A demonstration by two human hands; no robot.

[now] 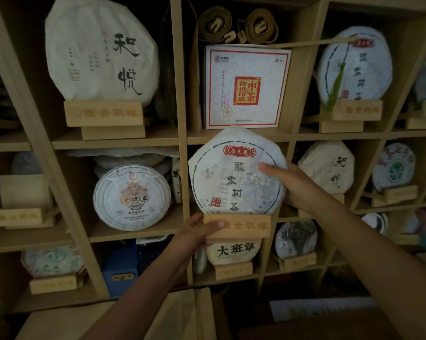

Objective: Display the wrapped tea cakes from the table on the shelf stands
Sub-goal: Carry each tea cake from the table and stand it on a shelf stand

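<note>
A round tea cake [231, 173] in white paper with a red label and black characters stands upright in a wooden stand [241, 225], in front of the middle cubby of the wooden shelf [182, 133]. My left hand [194, 235] grips the stand's left end, thumb across its front. My right hand [290, 185] holds the cake's right edge, thumb on its face. Cake and stand are held just in front of the shelf opening.
Other wrapped cakes stand on stands in the cubbies: a large white one [99, 50] top left, one with an orange emblem [132, 196] leaning at middle left, others [329, 168] to the right. A white red-bordered box [246, 87] fills the cubby above. A cake [234, 251] sits directly below.
</note>
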